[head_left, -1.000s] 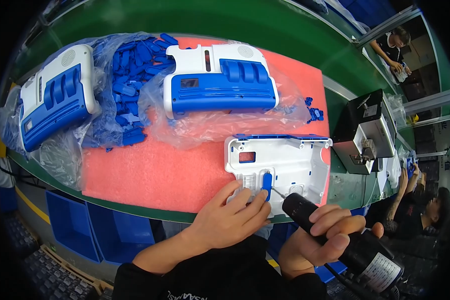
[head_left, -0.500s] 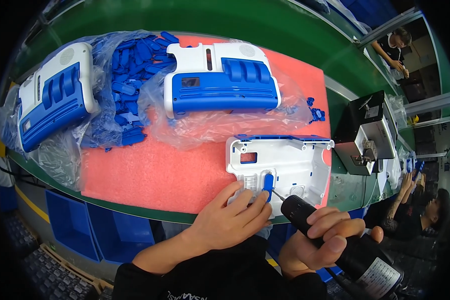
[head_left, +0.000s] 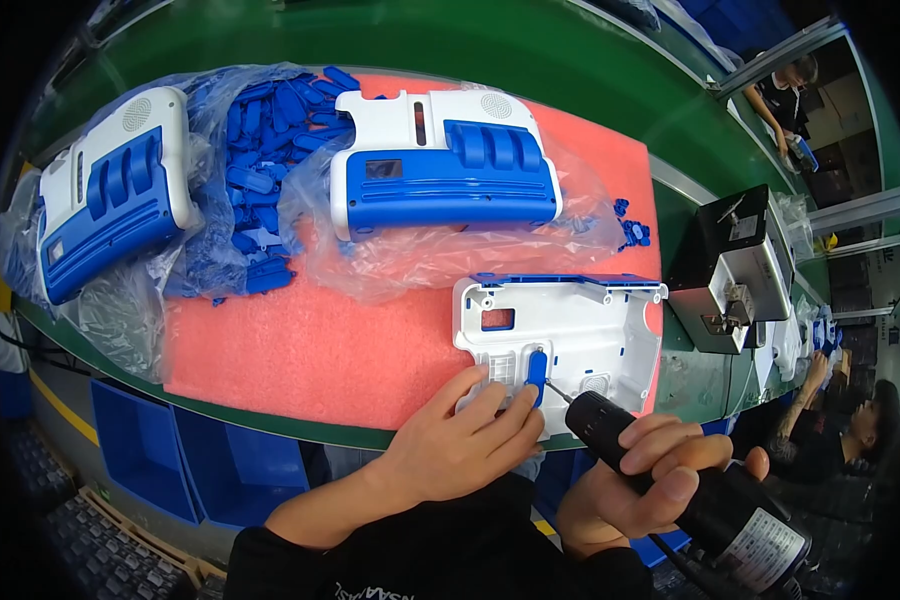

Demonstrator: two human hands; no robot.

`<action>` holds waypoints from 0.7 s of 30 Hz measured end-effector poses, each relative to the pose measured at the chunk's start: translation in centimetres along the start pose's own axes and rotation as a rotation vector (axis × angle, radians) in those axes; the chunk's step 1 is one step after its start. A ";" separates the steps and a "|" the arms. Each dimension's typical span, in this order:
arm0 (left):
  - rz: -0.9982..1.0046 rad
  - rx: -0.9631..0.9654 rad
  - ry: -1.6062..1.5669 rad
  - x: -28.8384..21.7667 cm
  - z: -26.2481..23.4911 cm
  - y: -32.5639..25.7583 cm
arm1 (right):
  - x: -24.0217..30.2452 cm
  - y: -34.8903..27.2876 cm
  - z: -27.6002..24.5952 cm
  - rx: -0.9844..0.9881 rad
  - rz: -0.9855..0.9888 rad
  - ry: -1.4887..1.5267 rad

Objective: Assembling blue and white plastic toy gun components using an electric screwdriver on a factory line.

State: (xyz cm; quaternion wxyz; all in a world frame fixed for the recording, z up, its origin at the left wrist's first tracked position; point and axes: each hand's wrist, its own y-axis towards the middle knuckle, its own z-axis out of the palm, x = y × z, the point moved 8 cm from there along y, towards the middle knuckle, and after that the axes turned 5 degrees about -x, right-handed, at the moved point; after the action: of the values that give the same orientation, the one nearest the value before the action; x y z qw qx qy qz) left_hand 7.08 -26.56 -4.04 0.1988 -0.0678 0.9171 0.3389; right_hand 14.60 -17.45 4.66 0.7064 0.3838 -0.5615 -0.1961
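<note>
A white plastic housing (head_left: 595, 335) with a blue edge lies hollow side up near the front of the pink foam mat. Inside it sits a narrow blue plastic piece (head_left: 537, 372). My left hand (head_left: 465, 430) reaches over the housing's near left corner, with fingertips pressed against the blue piece; its grip is partly hidden. My right hand (head_left: 660, 475) is wrapped around a black electric screwdriver (head_left: 600, 425), tilted with its thin bit pointing up and left. The bit's tip is beside the blue piece; whether it touches a screw is too small to tell.
Two white-and-blue housings (head_left: 445, 185) (head_left: 115, 200) rest on plastic wrap. Between them, a bag holds many blue pieces (head_left: 260, 180). Small blue parts (head_left: 633, 232) lie at the mat's right, near a black-and-silver machine (head_left: 735, 265). Blue bins (head_left: 145, 455) stand below; two other people are at right.
My hands and the screwdriver have barely shifted; the bit sits slightly farther right and lower. At the right, the other people's arms have moved.
</note>
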 end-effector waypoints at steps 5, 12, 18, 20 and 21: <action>-0.005 0.002 0.005 0.2 0.0 -0.1 | -0.1 0.3 0.7 0.101 0.086 -0.062; 0.005 -0.018 0.033 -0.2 -0.2 0.0 | -0.8 0.3 1.2 0.180 0.187 0.069; 0.067 0.020 0.066 -1.1 0.5 0.6 | -2.4 0.9 -0.4 0.180 0.192 0.117; 0.032 0.070 0.089 -0.5 0.6 0.4 | -4.3 2.4 -0.8 0.049 0.377 0.325; 0.028 0.064 0.095 -0.4 0.2 0.4 | -5.4 4.6 -2.6 -0.090 0.456 0.262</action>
State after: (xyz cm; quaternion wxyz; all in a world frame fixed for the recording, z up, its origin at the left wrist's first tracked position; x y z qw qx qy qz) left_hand 7.45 -26.13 -3.77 0.1523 -0.0646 0.9367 0.3087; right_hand 14.73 -9.85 4.50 0.8153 0.2376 -0.5281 -0.0053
